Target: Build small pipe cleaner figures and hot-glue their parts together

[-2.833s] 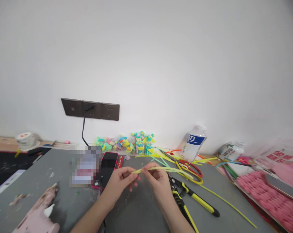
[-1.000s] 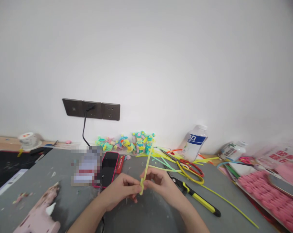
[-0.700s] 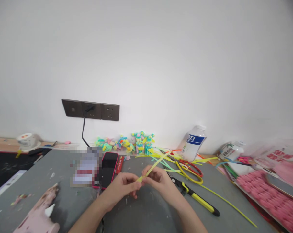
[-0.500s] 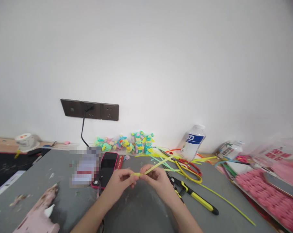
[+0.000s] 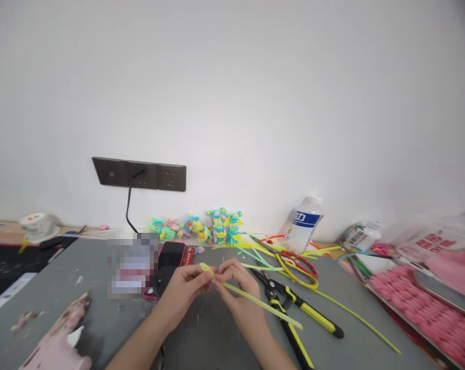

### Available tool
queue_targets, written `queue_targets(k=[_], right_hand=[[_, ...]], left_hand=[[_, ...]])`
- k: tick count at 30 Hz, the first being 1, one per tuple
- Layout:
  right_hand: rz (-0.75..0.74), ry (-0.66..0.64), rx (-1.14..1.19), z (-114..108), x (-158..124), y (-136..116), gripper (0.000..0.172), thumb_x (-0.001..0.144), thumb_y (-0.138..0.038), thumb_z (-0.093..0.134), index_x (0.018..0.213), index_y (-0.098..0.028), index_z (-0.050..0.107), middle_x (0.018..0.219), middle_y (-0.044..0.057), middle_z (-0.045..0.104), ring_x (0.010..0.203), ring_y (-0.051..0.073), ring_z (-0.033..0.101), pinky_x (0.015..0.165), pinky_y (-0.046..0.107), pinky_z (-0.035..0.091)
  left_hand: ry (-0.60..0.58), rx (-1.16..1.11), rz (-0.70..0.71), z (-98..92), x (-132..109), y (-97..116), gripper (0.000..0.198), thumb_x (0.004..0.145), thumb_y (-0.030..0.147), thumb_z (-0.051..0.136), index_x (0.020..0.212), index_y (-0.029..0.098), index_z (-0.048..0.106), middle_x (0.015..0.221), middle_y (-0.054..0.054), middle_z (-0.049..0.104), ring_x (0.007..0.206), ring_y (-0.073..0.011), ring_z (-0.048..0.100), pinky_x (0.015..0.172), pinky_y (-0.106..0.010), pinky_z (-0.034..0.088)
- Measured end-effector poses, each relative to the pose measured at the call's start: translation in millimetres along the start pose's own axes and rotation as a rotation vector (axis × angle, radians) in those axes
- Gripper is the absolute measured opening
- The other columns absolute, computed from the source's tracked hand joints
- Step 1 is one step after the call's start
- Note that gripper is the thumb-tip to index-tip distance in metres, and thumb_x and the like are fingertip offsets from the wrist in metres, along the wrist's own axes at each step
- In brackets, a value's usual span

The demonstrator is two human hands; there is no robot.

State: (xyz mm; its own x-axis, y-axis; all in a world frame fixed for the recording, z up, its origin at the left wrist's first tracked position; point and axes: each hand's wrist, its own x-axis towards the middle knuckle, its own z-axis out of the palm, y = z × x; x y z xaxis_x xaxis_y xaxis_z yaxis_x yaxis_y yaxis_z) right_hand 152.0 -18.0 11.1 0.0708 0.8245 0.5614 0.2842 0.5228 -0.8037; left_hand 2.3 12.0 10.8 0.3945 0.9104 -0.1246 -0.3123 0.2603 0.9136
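Note:
A pale yellow pipe cleaner (image 5: 263, 304) is pinched between my two hands over the grey mat. My left hand (image 5: 183, 293) is closed on its short end, which looks thick, perhaps folded, and pokes up past the fingertips. Beside it, my right hand (image 5: 238, 290) has thumb and bent fingers closed on the same pipe cleaner. The long free end slants down to the right across the back of this hand. Black-and-yellow pliers (image 5: 290, 303) lie on the mat just right of my right hand.
Scissors (image 5: 299, 270) and loose pipe cleaners (image 5: 355, 316) lie to the right. Small fuzzy figures (image 5: 220, 226) and a bottle (image 5: 305, 226) stand along the wall. A phone (image 5: 171, 257) lies behind my left hand. Pink knitted-looking material (image 5: 425, 313) sits far right.
The pipe cleaner's long end has swung from pointing up and right to pointing down and right. My right hand has turned and its fingers are more bent. The view has shifted slightly.

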Motion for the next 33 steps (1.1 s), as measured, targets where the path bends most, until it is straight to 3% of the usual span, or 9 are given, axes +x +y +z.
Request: queue_targets(k=[5,8,11,19,27,33], right_hand=[[0.042,-0.116,0.015,-5,3,4,0.009,0.083,-0.016,0.067,0.075,-0.020,0.068,0.080,0.004,0.066,0.077,0.019,0.064,0.071,0.029,0.047],[0.111,-0.163,0.049,-10,6,9,0.006,0.082,-0.019,0.069,0.076,-0.020,0.068,0.076,0.002,0.065,0.073,0.018,0.061,0.069,0.028,0.046],[0.193,-0.221,0.090,-20,10,9,0.013,0.079,-0.024,0.073,0.070,-0.019,0.065,0.070,0.000,0.062,0.069,0.016,0.057,0.067,0.027,0.042],[0.554,-0.619,0.421,-49,12,2,0.027,0.067,-0.031,0.086,0.071,-0.016,0.064,0.070,-0.002,0.062,0.069,0.014,0.057,0.067,0.025,0.041],[0.492,-0.656,0.420,-51,15,4,0.019,0.069,-0.028,0.085,0.072,-0.014,0.072,0.070,0.000,0.067,0.069,0.013,0.058,0.069,0.026,0.042],[0.637,-0.710,0.483,-49,11,7,0.026,0.065,-0.031,0.087,0.075,-0.014,0.071,0.068,-0.001,0.066,0.062,0.011,0.056,0.062,0.023,0.043]], left_hand=[[0.070,-0.038,-0.011,-1.5,3,-2,0.032,0.063,0.043,0.085,0.067,0.013,0.075,0.072,-0.003,0.065,0.066,-0.0109,0.054,0.066,-0.021,0.047],[0.054,-0.025,-0.014,-1.4,2,-2,0.035,0.064,0.044,0.084,0.063,0.012,0.071,0.064,-0.001,0.062,0.061,-0.0097,0.053,0.062,-0.020,0.046],[-0.018,0.035,-0.064,-1.4,0,-1,0.037,0.065,0.046,0.083,0.064,0.011,0.071,0.061,-0.001,0.064,0.056,-0.0091,0.053,0.058,-0.020,0.044],[-0.287,0.182,-0.239,-1.1,-5,-6,0.035,0.064,0.043,0.083,0.066,0.009,0.072,0.061,-0.004,0.070,0.053,-0.0128,0.061,0.057,-0.025,0.048],[-0.446,0.203,-0.338,3.1,-11,-3,0.033,0.064,0.041,0.082,0.068,0.011,0.071,0.064,-0.004,0.070,0.053,-0.0143,0.065,0.057,-0.026,0.049],[-0.577,0.241,-0.388,5.4,-14,-7,0.043,0.064,0.052,0.080,0.072,0.012,0.066,0.065,-0.002,0.065,0.046,-0.0108,0.059,0.056,-0.026,0.048]])
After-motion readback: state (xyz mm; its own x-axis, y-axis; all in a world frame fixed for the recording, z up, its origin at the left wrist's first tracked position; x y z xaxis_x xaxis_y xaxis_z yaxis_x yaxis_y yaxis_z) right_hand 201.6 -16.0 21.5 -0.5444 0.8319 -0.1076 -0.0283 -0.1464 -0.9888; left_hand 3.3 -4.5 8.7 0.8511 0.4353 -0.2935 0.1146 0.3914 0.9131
